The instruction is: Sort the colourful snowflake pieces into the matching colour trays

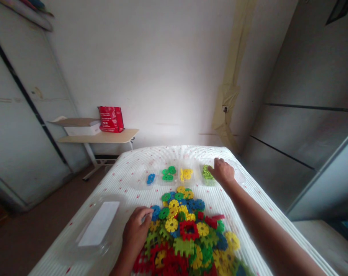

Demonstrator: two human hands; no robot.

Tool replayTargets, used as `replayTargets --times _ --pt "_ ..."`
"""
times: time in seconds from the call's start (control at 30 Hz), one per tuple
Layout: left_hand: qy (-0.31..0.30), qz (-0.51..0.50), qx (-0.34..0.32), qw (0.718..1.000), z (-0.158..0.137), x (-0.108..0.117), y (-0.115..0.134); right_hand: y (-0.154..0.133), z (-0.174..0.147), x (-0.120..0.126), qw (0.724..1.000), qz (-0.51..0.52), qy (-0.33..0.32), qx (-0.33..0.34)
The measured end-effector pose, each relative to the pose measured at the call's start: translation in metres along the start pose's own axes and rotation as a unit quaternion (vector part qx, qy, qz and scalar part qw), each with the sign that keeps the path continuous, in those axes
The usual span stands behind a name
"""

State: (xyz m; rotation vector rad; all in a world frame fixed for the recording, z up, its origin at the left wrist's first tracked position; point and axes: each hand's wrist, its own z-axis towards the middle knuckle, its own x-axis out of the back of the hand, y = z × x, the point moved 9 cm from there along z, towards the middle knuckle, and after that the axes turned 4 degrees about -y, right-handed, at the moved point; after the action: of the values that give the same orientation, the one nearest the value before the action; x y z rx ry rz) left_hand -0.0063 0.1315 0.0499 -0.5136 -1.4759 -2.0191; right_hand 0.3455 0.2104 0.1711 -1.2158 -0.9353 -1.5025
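Note:
My left hand (137, 227) rests at the left side of a heap of plastic building pieces. Its fingers are bent and the thumb is slightly apart, with the fingertips beside a blue flower-shaped disc (156, 212). Nothing shows in its grasp. My right hand (224, 171) reaches over the right-hand clear box, which holds light green pieces (207, 172). Its thumb and fingers are spread apart, and no piece is visible in them. Yellow discs (171, 225), green discs (164, 213), red square pieces (189, 230) and light green square pieces (183, 247) mix in the heap.
Farther back, clear boxes hold blue discs (151, 178), green discs (167, 177) and yellow discs (187, 174). A clear lid (105, 247) with a white label lies at the left on the striped tablecloth (105, 188). A side table (113, 137) bears a red bag (111, 119).

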Motion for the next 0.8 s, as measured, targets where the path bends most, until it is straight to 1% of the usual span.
replayTargets --times 0.07,0.17,0.23,0.3,0.37,0.47,0.53,0.6,0.63,0.7,0.77,0.8 --pt "0.004 0.002 -0.001 1.000 0.000 0.001 0.002 0.006 -0.009 0.007 1.000 0.003 0.018 0.008" --pt "0.009 -0.001 -0.003 1.000 0.000 0.004 0.006 0.018 -0.024 0.007 0.999 0.033 0.013 0.031" --pt "0.007 -0.002 -0.003 1.000 0.000 0.004 0.008 0.025 -0.035 0.002 0.995 0.079 0.005 0.059" --pt "0.004 -0.002 -0.003 1.000 0.000 0.004 0.008 0.030 -0.050 -0.006 0.984 0.144 -0.012 0.103" --pt "0.002 -0.002 -0.001 1.000 0.000 0.003 0.006 0.031 -0.068 -0.015 0.964 0.214 -0.044 0.151" --pt "-0.001 0.000 0.002 1.000 0.000 0.001 0.002 0.031 -0.100 -0.026 0.926 0.293 -0.114 0.207" --pt "-0.005 0.000 0.004 1.000 0.000 0.000 0.001 0.029 -0.121 -0.029 0.904 0.320 -0.168 0.228" --pt "-0.009 -0.001 0.005 1.000 0.000 -0.001 0.000 0.027 -0.140 -0.028 0.890 0.325 -0.215 0.238" --pt "-0.009 -0.002 0.005 1.000 0.000 -0.001 0.001 0.027 -0.149 -0.027 0.889 0.316 -0.232 0.238" --pt "-0.006 -0.005 0.004 1.000 0.000 0.000 0.001 0.030 -0.167 -0.027 0.899 0.279 -0.245 0.231" --pt "-0.002 -0.007 0.000 1.000 0.000 0.000 0.001 0.037 -0.185 -0.030 0.922 0.227 -0.229 0.215" --pt "0.000 -0.008 -0.002 1.000 0.000 0.000 0.001 0.041 -0.195 -0.034 0.934 0.200 -0.211 0.208"
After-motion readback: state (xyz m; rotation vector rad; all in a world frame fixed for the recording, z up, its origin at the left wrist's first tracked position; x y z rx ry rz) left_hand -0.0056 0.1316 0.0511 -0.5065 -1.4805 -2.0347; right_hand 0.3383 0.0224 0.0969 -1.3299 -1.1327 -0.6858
